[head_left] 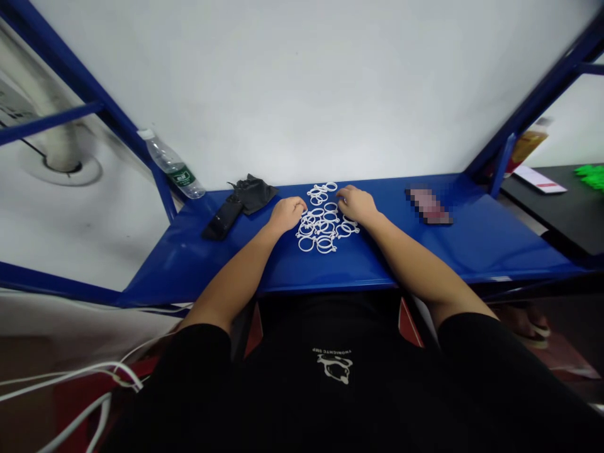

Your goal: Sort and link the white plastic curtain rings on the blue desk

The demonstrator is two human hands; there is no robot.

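A loose pile of white plastic rings [325,228], each with a small eyelet like curtain rings, lies on the blue table [292,270]. At the pile's left edge rests my left hand [285,214], fingers curled and closed, the tips against the nearest rings. My right hand [357,204] is at the upper right of the pile, its fingers bent inward and closed. A bit of white shows by its fingertips. What either hand holds, if anything, is too small to make out. Several rings lie a little apart behind the main pile.
To the left lie a black phone [223,219] and a black pouch [255,192]. A clear bottle [177,168] leans by the blue frame. A blurred-out phone-like object [429,206] lies to the right. A dark side table [561,207] holds green items [591,175].
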